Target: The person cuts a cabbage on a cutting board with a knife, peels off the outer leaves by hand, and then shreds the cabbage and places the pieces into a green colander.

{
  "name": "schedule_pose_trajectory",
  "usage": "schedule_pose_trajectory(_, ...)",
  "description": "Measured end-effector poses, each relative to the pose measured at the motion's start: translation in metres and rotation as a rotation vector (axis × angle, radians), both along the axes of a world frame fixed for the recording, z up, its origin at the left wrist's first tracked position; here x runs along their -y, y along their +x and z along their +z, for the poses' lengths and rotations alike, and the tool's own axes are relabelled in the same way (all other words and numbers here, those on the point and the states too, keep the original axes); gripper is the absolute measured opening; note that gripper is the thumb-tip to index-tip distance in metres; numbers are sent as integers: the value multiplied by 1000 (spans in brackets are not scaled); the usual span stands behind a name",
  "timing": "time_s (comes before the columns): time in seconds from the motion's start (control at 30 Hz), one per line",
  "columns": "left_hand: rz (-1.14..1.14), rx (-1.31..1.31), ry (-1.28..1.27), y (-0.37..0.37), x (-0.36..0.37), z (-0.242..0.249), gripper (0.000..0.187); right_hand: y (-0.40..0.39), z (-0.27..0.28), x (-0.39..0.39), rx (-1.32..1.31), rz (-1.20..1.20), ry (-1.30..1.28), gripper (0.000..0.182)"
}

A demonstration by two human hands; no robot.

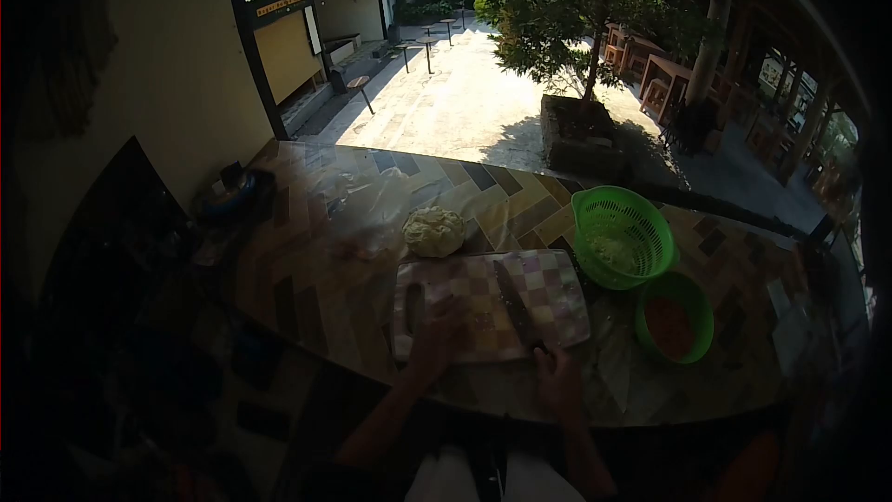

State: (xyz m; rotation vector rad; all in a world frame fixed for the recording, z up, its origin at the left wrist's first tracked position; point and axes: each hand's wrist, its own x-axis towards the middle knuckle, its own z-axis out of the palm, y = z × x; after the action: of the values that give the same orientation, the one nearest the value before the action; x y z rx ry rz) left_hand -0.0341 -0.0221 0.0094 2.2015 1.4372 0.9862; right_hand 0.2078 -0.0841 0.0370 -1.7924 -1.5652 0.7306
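Observation:
My right hand (557, 374) is closed around the handle of a knife (513, 299), whose blade lies slantwise over the right half of a checked cutting board (567, 311). On the left half of the board rests my left hand (440, 330), dim and slightly blurred, its fingers stretched over the surface with nothing visible in them. Small pale bits dot the board and blade. Just beyond the board's far edge sits a pale cabbage (434, 231).
To the right stand a green colander (583, 214) with pale shreds and a green bowl (706, 321) with orange-red contents. Clear plastic bags (362, 209) lie at the left on the tiled counter (307, 316). A dark round object (228, 193) is by the wall.

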Motion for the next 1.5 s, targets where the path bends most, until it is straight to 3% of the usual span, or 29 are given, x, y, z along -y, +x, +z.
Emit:
schedule_pose_trajectory(0.03, 54, -101, 134, -3, -2, -7, 38, 2, -3, 0, -6, 2, 14, 35)
schedule_pose_trajectory(0.13, -60, -301, 297, -10, -1, -15, 39, 6, -8, -1, -11, 27, 33, 35)
schedule_pose_trajectory(0.23, -5, -5, 97, 6, 12, -8, 36, -2, -4, 4, 13, 68, 13, 35)
schedule_pose_trajectory(0.43, 100, 205, -86, 24, 19, 11, 24, -6, -4, 5, 20, 104, 8, 38)
schedule_pose_trajectory(0.8, 111, 243, -66, 40, 9, 1, 18, -8, -4, 1, -6, 163, -83, 37)
schedule_pose_trajectory(1.0, 125, 255, -16, 39, 11, 3, 18, -16, -29, 2, -56, 164, 120, 37)
schedule_pose_trajectory(1.07, 126, 282, -45, 39, 10, 8, 18, -14, -30, 0, -182, 145, 22, 36)
schedule_pose_trajectory(1.2, 103, 358, -41, 51, -7, 24, 16, -5, 7, -4, -455, 57, -233, 33)
schedule_pose_trajectory(1.3, 20, 429, 9, 77, -24, 57, 14, 12, 24, -9, -490, 28, -10, 33)
schedule_pose_trajectory(1.5, -217, 408, 192, 159, -86, 106, 13, 78, 87, -32, -444, -126, 40, 35)
